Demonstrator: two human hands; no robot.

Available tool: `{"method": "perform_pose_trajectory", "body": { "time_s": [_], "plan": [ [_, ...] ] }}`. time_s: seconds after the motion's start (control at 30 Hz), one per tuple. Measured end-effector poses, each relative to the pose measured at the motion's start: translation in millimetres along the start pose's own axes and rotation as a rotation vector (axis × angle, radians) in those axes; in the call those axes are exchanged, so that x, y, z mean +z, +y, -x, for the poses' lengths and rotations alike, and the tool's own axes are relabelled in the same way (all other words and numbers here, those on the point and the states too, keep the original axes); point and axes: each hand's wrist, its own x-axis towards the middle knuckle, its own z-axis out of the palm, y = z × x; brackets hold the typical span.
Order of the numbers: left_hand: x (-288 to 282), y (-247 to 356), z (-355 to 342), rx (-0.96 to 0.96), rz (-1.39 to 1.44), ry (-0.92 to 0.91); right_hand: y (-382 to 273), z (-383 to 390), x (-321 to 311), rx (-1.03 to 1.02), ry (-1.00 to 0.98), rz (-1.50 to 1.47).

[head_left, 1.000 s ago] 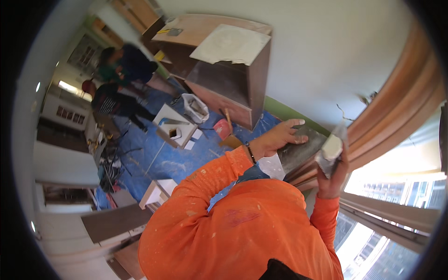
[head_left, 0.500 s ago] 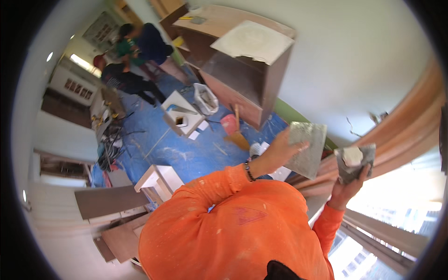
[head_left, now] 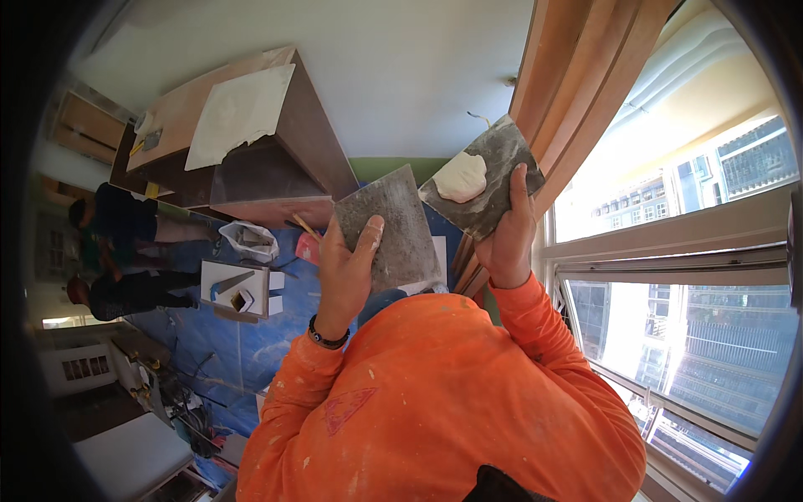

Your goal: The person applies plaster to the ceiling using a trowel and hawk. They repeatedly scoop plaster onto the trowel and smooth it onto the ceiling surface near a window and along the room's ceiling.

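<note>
My left hand grips a grey, speckled square plate, thumb on its face and fingers round its left side. Just to the right, my right hand holds a darker, smeared square plate with a lump of white putty on it, thumb along its right side. The two plates are side by side at chest height, their near corners close together; I cannot tell if they touch. Any handles under them are hidden. My orange long sleeves have pale splashes on them.
A wooden cabinet with a white board on top stands by the wall. Two or more people are at the left on blue floor sheeting, near a bag, small table and tangled tools. An orange wood frame and window are right.
The view has turned, bringing the window further in. My hands with both plates have moved up, and the left plate has swung upright beside the putty plate, which is now tilted.
</note>
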Motion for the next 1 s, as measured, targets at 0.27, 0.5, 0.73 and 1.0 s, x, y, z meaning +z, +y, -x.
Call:
{"method": "perform_pose_trajectory", "body": {
  "time_s": [0.27,0.5,0.73,1.0],
  "plan": [
    [16,-2,-29,0.193,-0.025,0.114,-4,29,5,0.043,-0.301,0.732],
    [15,36,-30,-0.015,0.811,0.007,-16,23,-22,-0.253,-0.098,0.417],
    [5,18,-23,-0.241,0.931,0.013,-86,8,-23,-1.295,-0.698,1.348],
    [22,30,-22,-0.168,0.713,-0.031,-96,10,-5,-1.461,-1.008,1.520]
  ]
}}
